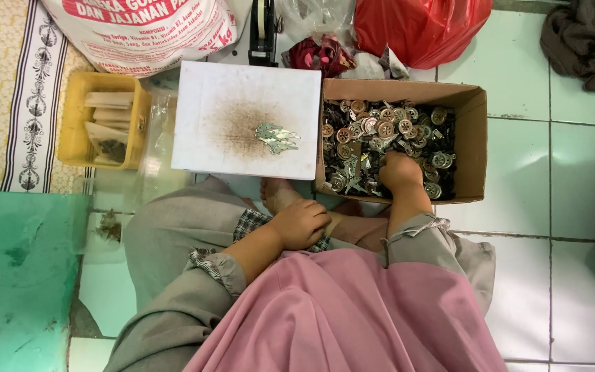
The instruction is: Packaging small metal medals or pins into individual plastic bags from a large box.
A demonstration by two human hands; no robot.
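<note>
Head view | our right hand buried in metal parts inside cardboard box, grip hidden, can't tell | left hand loosely curled, empty, below box | picked pieces on white board left of box | we'd grab few, lift clear of tangle.

1 head-worn camera looks straight down (fairly close) over the lap, cardboard box and tiled floor.
</note>
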